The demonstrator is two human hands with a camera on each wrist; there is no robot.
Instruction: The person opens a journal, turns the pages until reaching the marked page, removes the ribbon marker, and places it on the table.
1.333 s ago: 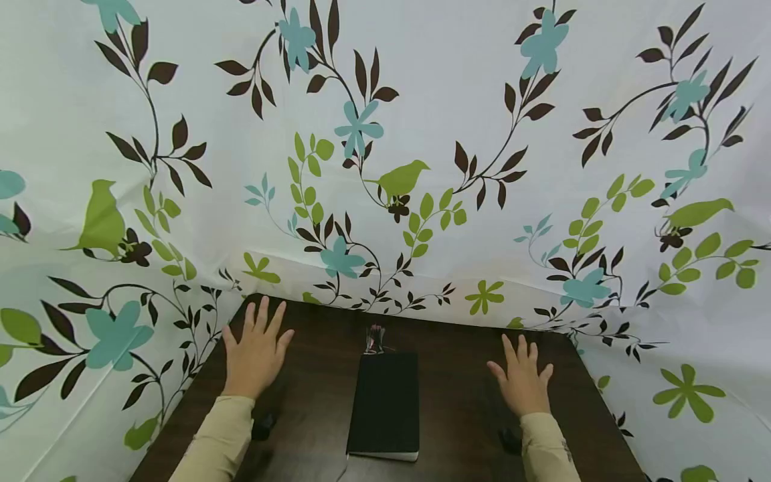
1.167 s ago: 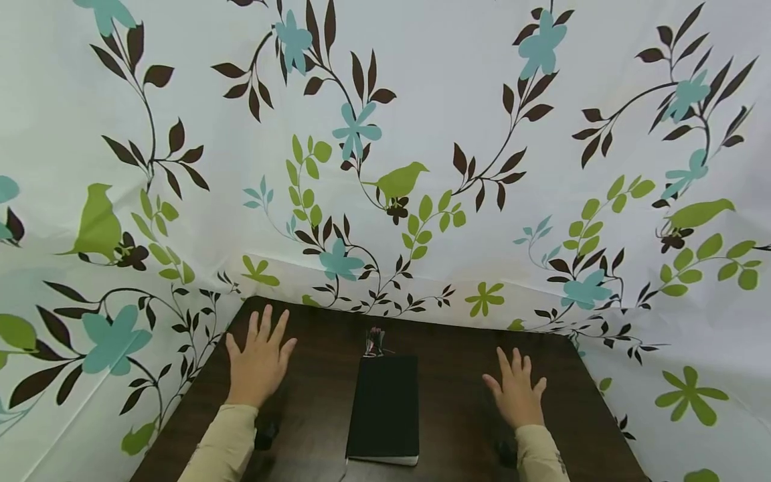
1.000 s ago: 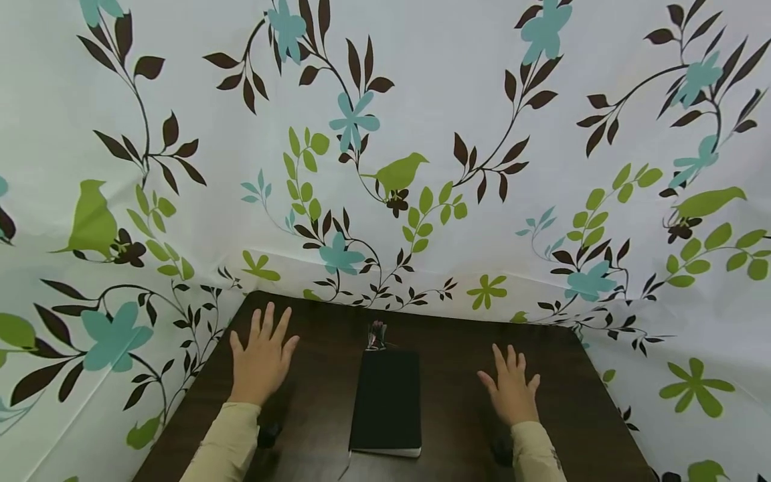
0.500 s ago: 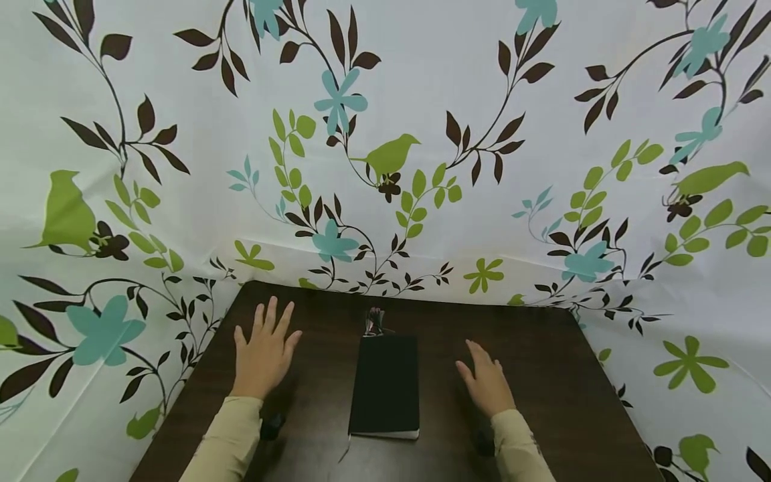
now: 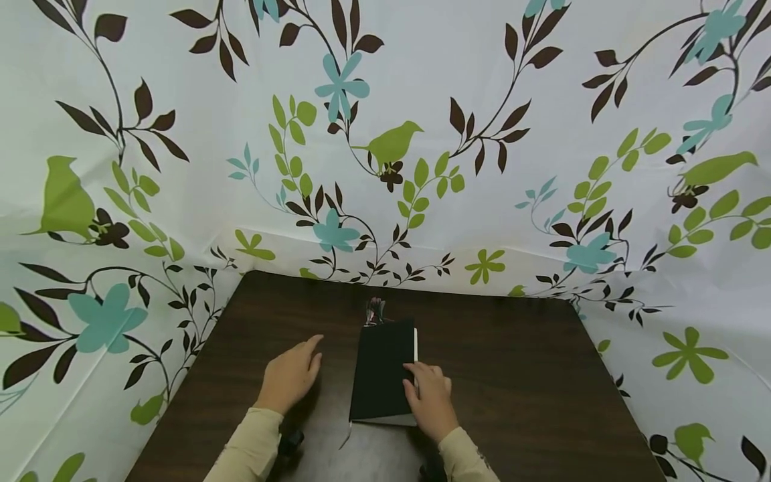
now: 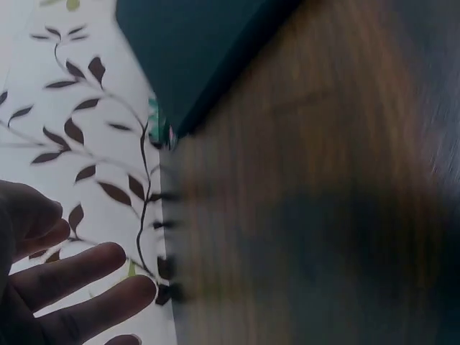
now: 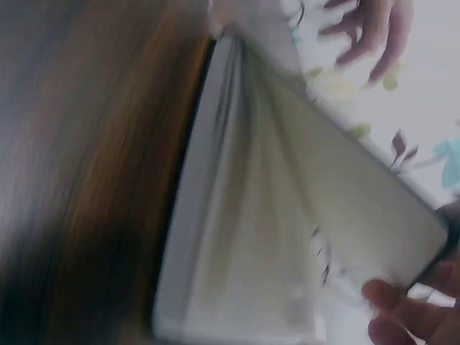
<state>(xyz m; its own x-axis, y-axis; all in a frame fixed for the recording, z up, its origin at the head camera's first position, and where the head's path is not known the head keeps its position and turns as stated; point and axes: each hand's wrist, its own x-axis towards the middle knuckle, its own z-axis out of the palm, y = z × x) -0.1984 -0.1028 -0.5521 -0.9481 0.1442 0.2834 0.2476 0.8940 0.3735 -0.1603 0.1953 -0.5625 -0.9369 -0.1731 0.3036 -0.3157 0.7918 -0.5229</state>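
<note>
A black notebook (image 5: 382,375) lies on the dark wooden table, its front cover partly raised along the right edge. My right hand (image 5: 434,400) pinches the free edge of that cover between thumb and fingers. In the right wrist view the cover (image 7: 352,194) stands at an angle over the cream pages (image 7: 248,259), with my right fingertips (image 7: 384,295) at its corner. My left hand (image 5: 290,375) hovers to the left of the notebook, apart from it and holding nothing. Its fingers are spread and relaxed in the left wrist view, where the notebook's dark cover (image 6: 194,54) shows above.
Just behind the notebook stands a small clear holder (image 5: 375,313) with thin, reddish-tipped items. A ribbon (image 5: 345,436) trails from the notebook's near left corner. The wooden table (image 5: 530,375) is enclosed at the back and sides by a leaf-and-bird patterned white sheet (image 5: 397,80).
My right hand has moved left from the table's right side and taken hold of the notebook's cover, lifting it. My left hand has come inward and nearer, toward the notebook.
</note>
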